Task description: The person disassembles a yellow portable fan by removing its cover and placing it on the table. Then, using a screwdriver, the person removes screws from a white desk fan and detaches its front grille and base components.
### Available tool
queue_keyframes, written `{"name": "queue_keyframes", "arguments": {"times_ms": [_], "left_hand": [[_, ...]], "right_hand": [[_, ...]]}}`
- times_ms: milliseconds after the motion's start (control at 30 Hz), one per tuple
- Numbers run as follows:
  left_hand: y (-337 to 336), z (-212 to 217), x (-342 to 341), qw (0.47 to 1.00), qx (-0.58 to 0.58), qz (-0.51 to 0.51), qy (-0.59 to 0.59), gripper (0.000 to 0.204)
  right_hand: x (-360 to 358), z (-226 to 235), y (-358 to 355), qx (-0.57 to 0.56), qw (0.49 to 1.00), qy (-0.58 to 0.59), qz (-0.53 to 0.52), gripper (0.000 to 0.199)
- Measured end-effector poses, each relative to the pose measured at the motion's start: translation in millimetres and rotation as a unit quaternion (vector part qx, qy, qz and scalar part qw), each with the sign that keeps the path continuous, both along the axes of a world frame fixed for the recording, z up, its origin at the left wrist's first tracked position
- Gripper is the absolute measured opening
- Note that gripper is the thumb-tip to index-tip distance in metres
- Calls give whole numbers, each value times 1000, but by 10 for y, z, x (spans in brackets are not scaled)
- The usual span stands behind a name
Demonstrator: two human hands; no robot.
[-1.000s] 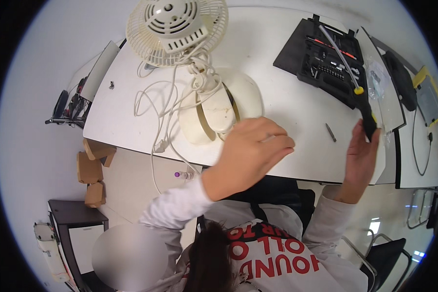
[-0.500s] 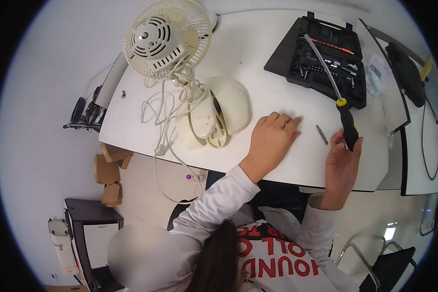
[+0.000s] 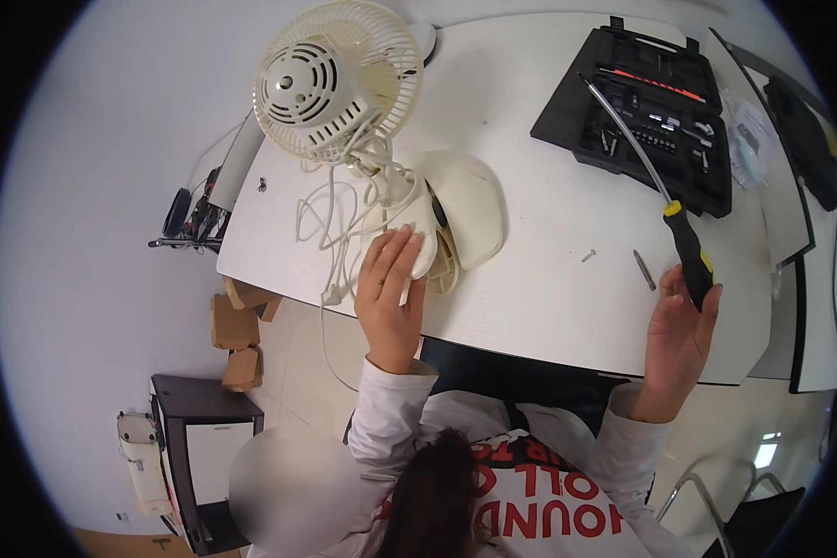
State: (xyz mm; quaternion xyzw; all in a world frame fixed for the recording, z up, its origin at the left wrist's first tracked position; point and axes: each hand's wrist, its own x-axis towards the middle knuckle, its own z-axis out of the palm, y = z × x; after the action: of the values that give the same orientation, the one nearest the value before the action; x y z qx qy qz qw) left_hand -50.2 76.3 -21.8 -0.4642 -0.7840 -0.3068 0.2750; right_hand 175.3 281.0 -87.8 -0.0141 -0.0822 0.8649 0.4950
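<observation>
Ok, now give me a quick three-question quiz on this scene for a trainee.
1. What does the right hand hold: a) hammer, b) screwdriver, c) pliers?
2. True or false: the left hand is on the black tool case.
3. Which lies nearer the right hand: the small pale screw or the slim dark bit?

Key: 1. b. 2. False; it is on the cream fan. 3. The slim dark bit.

Rows of large red capital letters point(image 3: 567, 519), only partly visible, across the person's white top point(image 3: 649, 532)
</observation>
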Motion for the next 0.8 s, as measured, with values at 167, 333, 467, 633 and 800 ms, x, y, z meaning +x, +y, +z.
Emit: {"name": "queue_keyframes", "arguments": {"times_ms": [167, 333, 467, 633, 800], "left_hand": [[7, -85, -5, 999, 21, -11, -28, 48], [1, -141, 11, 994, 52, -31, -87, 52], [-17, -158, 7, 995, 43, -29, -89, 53], [-43, -137, -4, 993, 35, -44, -100, 51], [-72, -127, -7, 992, 32, -56, -106, 51]], "right_hand": [[14, -15, 22, 29, 1000, -12, 4, 34], [21, -7, 17, 35, 999, -34, 0, 34], [21, -12, 12, 39, 998, -40, -5, 35], [34, -15, 23, 48, 998, -46, -5, 38], [38, -10, 24, 59, 996, -73, -8, 39]]}}
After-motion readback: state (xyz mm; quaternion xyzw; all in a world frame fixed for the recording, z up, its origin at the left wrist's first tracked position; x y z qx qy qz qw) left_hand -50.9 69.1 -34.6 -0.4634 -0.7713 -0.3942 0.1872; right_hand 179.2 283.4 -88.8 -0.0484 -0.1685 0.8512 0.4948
